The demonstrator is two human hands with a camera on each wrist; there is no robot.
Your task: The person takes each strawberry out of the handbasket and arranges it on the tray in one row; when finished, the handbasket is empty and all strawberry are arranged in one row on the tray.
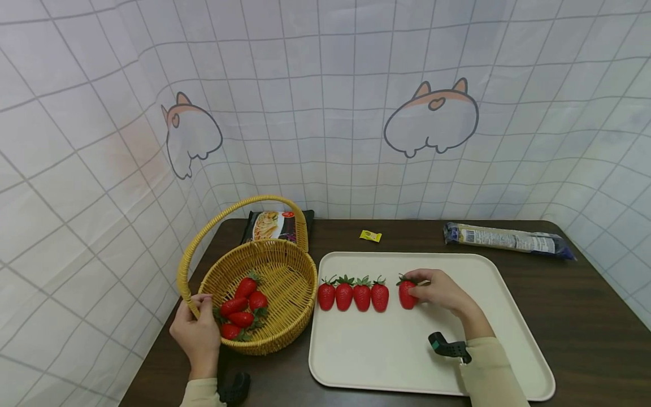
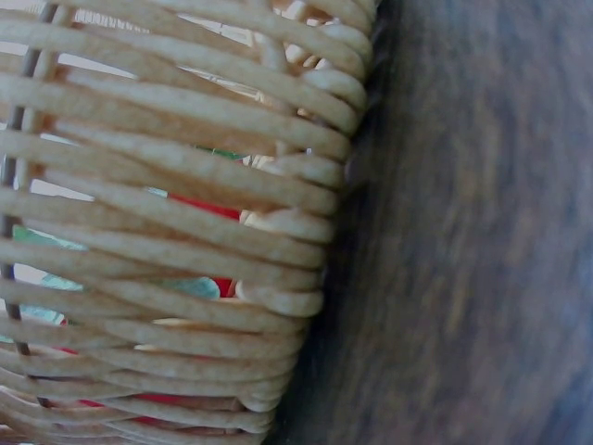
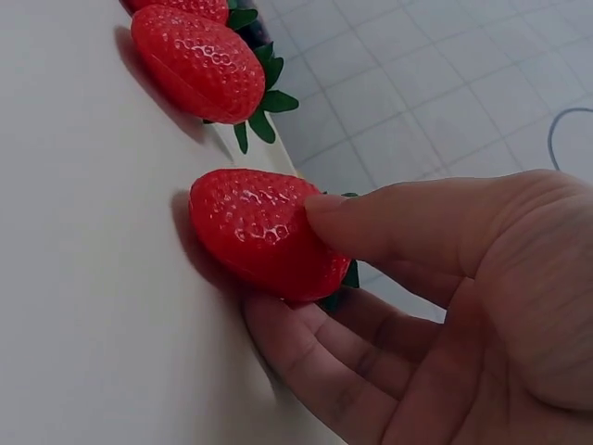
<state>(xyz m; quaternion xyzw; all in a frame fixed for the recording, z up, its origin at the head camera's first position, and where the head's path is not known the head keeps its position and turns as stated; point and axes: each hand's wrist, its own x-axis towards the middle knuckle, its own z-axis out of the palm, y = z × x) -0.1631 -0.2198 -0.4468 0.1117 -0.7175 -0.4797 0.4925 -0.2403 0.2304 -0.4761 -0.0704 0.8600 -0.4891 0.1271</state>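
Note:
My right hand (image 1: pixel 438 291) pinches a red strawberry (image 3: pixel 264 232) between thumb and fingers, over the white tray (image 1: pixel 376 350). To its left, several strawberries (image 1: pixel 361 297) lie side by side in a row, leaves toward the back. My left hand (image 1: pixel 197 328) grips the yellow wicker basket (image 1: pixel 285 330) at its left side, where the arched handle (image 1: pixel 190 254) meets the rim. Inside the basket, more strawberries (image 1: pixel 241 320) are heaped toward the left. The left wrist view shows only the woven basket wall (image 2: pixel 167 241) close up, with red and green showing through the gaps.
A dark food packet (image 1: pixel 272 226) lies behind the basket. A small yellow wrapped candy (image 1: pixel 370 236) is on the brown table (image 1: pixel 600 316) behind the tray, and a long packaged item (image 1: pixel 508 239) lies at the back right. A patterned white curtain (image 1: pixel 325 113) surrounds the table.

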